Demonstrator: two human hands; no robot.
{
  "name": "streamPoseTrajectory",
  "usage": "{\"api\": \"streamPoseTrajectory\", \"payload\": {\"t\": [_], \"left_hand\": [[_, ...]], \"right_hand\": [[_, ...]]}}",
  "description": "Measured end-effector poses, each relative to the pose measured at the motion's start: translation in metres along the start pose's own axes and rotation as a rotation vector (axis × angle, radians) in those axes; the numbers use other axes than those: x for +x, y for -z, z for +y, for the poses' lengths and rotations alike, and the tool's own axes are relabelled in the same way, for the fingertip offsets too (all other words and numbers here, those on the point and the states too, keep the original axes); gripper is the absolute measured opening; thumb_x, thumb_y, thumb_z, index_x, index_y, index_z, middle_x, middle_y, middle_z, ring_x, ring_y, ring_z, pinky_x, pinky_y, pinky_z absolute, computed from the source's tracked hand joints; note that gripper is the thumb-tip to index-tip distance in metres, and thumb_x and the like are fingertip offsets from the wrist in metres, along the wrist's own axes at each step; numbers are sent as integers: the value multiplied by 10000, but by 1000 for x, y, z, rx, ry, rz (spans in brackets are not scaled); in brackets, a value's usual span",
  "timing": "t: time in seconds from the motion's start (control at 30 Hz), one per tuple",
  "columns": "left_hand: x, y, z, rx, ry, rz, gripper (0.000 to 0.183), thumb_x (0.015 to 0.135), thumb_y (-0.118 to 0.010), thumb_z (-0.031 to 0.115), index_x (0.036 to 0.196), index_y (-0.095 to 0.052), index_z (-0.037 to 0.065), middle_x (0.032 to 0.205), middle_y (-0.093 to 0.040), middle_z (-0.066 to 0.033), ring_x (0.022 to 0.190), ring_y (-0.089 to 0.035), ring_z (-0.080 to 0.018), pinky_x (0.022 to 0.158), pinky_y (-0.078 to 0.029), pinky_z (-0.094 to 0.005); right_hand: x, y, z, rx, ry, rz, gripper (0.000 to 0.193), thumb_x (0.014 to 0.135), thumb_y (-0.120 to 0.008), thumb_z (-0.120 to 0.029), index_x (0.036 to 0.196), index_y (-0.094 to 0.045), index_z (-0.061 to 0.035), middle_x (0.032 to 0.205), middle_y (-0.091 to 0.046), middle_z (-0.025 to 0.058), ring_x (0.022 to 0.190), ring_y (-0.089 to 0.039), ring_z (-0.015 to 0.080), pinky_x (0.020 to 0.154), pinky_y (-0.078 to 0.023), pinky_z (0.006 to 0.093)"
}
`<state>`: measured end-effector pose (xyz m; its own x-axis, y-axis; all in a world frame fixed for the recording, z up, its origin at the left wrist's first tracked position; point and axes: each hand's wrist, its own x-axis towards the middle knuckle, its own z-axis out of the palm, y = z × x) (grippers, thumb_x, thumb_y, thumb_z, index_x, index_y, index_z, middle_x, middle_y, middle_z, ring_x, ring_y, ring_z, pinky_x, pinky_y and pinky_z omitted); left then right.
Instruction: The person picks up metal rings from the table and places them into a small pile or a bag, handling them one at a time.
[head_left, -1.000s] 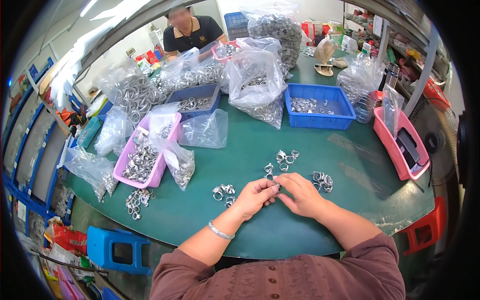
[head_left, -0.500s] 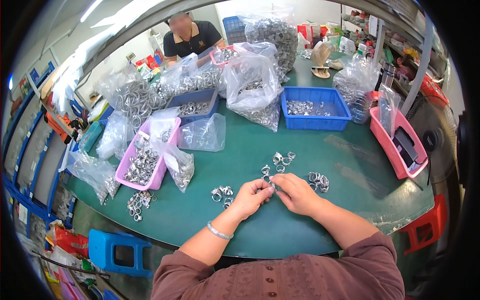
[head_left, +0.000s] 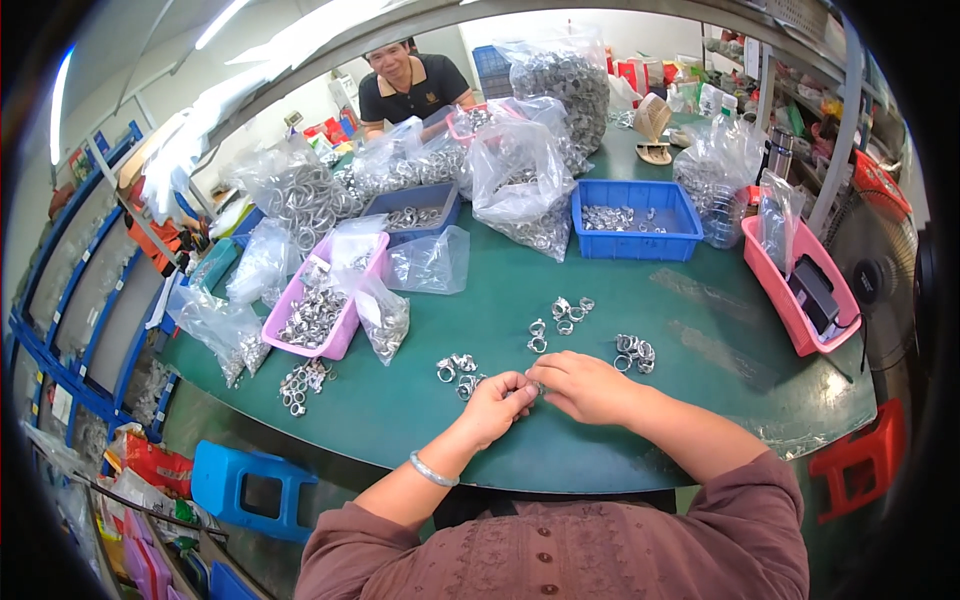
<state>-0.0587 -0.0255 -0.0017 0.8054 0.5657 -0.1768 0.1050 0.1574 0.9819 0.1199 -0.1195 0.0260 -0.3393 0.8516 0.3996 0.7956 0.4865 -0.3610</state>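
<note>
Small piece (head_left: 541,391), mostly hidden, pinched between fingertips of left hand (head_left: 497,407) and right hand (head_left: 588,387), inside front edge of tabletop (head_left: 740,390), metal rings (head_left: 634,353) beyond, room left toward right edge

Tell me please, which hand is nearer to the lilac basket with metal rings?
Left. The left hand is to the right of the lilac basket, with a gap; the right hand is farther right.

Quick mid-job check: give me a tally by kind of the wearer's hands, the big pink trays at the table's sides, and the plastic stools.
Hands: 2 (left hand, right hand)
Big pink trays: 2 (left tray, right tray)
Stools: 2 (blue stool, red stool)
Total: 6
</note>
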Motion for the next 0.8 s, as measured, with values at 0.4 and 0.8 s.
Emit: {"api": "streamPoseTrajectory", "payload": {"t": [0.4, 0.8], "left_hand": [[-44, 9, -42, -139, -188, 132, 108, 897, -584, 157, 855, -589, 58, 710, -558, 26, 608, -500, -53, 562, -404, -186], [-38, 3, -41, 17, -320, 159, 143, 886, -596, 181, 822, -604, 54, 664, -540, 37, 581, -472, -35, 525, -372, -179]], "right_hand": [[45, 58, -73, 151, 266, 4, 524, 802, -656, -165, 1279, -449, -108, 1058, -588, 94, 889, -595, 226, 746, -495, 347], [-170, 42, -39, -135, -451, 380, 245, 758, -654, -115, 988, -632, -33, 960, -634, 162, 906, -595, 343, 799, -482, 391]]}}
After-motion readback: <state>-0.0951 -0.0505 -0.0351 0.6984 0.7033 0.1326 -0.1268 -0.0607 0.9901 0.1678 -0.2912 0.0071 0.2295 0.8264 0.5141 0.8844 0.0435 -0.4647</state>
